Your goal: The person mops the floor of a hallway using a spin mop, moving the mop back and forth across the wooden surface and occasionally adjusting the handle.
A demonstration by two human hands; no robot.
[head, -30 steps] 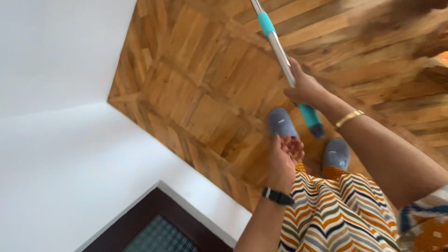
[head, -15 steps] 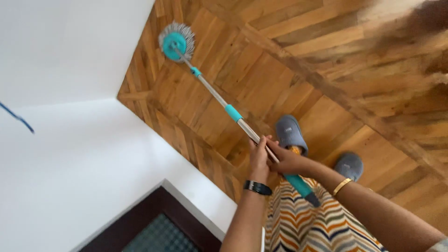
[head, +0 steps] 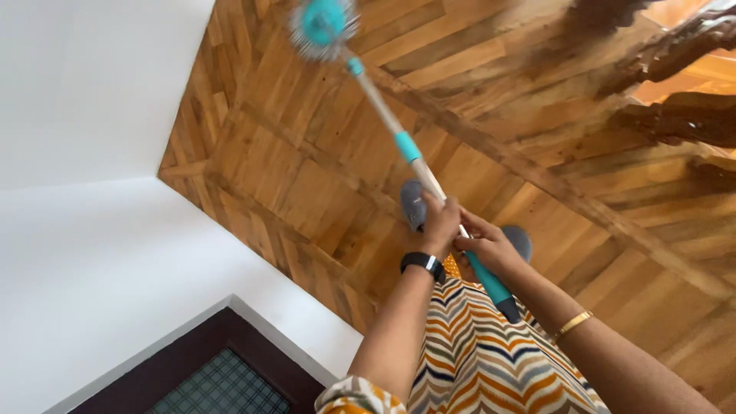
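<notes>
While the camera looks steeply down along the person's front, both hands sit on the handle of a long mop (head: 399,134). Left hand (head: 438,222): grip wrapped around the pale metal shaft, higher up the pole; black wristband (head: 422,263) on that wrist. Right hand (head: 487,247): grip wrapped around the shaft just below the left, where the teal handle end begins; the two hands touching or nearly so. Gold bangle (head: 573,324) on the right forearm. Pole runs slanting from the hands up and left to the round teal mop head (head: 322,24) with its pale fringe, blurred, resting on or just over the wooden floor (head: 307,176) near the top edge. Two grey slippers (head: 412,202) show behind the hands. Zigzag-striped garment (head: 491,360) below. White wall (head: 100,230) to the left; dark-framed door (head: 222,376) at lower left. Dark carved wood (head: 675,84) at upper right.
</notes>
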